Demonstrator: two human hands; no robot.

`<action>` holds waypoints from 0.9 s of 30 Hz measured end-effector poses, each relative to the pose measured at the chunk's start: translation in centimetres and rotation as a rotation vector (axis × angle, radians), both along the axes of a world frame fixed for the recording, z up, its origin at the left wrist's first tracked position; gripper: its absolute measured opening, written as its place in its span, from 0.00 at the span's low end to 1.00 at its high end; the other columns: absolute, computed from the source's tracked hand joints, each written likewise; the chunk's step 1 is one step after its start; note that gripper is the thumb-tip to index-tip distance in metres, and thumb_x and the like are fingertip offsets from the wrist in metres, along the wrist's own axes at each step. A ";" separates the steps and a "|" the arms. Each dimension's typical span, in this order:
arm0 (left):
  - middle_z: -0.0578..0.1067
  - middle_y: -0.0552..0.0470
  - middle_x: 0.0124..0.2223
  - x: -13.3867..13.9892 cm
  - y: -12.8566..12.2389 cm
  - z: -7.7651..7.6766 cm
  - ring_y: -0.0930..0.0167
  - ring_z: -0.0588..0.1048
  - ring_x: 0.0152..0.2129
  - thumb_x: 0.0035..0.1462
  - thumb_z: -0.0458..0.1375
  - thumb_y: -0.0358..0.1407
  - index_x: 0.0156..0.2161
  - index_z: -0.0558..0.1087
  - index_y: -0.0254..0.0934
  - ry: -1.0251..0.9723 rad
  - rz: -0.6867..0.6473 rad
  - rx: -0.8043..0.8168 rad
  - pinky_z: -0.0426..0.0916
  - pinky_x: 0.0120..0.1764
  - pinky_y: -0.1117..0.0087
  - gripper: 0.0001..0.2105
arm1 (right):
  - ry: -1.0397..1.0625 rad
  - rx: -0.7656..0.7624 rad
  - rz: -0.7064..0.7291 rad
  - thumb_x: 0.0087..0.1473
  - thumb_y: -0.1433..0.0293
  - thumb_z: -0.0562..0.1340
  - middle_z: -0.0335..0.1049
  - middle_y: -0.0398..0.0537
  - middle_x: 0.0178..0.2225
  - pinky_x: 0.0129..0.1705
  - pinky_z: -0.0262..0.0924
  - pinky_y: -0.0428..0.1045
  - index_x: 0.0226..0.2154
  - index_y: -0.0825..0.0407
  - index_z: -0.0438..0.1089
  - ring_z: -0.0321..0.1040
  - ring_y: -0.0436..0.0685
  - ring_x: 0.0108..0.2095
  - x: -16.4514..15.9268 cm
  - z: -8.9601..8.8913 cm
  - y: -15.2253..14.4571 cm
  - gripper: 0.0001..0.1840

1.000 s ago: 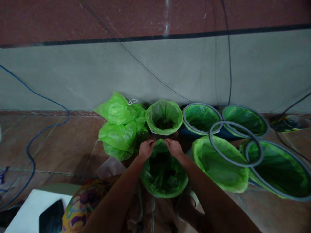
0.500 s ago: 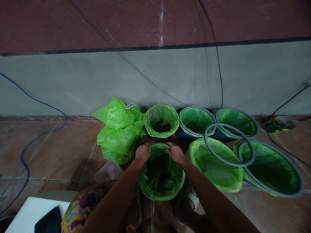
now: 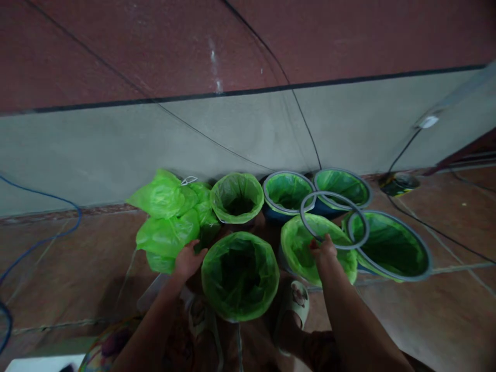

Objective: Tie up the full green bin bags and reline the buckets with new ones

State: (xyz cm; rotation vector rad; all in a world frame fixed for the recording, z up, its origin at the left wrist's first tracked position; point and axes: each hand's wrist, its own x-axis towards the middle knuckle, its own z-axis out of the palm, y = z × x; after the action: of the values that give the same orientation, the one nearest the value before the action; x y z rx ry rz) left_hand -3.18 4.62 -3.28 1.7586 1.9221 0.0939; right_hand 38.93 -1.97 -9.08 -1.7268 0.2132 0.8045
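Observation:
A bin lined with a green bag (image 3: 208,297) stands between my feet, its liner folded over the rim. My left hand (image 3: 188,262) is beside its left rim, apart from it, with fingers spread and nothing in them. To the right, my right hand (image 3: 324,251) has its fingers closed at the near left edge of a loose grey ring (image 3: 366,232). That ring lies across the tops of another green-lined bin (image 3: 290,232) and the bins next to it. My right fingertips partly cover the ring's edge.
Tied green bags (image 3: 166,232) are piled at the left. Along the wall stand a lined bin without a ring (image 3: 217,206) and two ringed bins, with another ringed bin (image 3: 424,253) at the right. A blue cable (image 3: 58,237) and a black cable (image 3: 445,235) cross the floor.
Both hands have let go of the near bin's liner rim. My right hand has moved right to the loose ring; my left has drawn off to the left. The view has turned right.

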 end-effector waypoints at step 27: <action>0.76 0.52 0.28 1.7 -3.7 1.3 0.73 0.75 0.22 0.59 0.50 0.32 0.38 0.70 0.34 -0.468 -0.019 -0.173 0.65 0.27 0.75 0.08 | -0.530 -0.234 0.929 0.51 0.62 0.58 0.73 0.46 0.26 0.28 0.59 0.47 0.46 0.57 0.69 0.68 0.53 0.26 -11.4 2.5 -9.1 0.22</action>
State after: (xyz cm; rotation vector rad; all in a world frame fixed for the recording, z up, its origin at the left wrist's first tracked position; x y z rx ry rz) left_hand -1.46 0.89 -1.96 1.4815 1.5268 0.2955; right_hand 27.52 -11.03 -6.60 -2.1991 -0.9501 0.9416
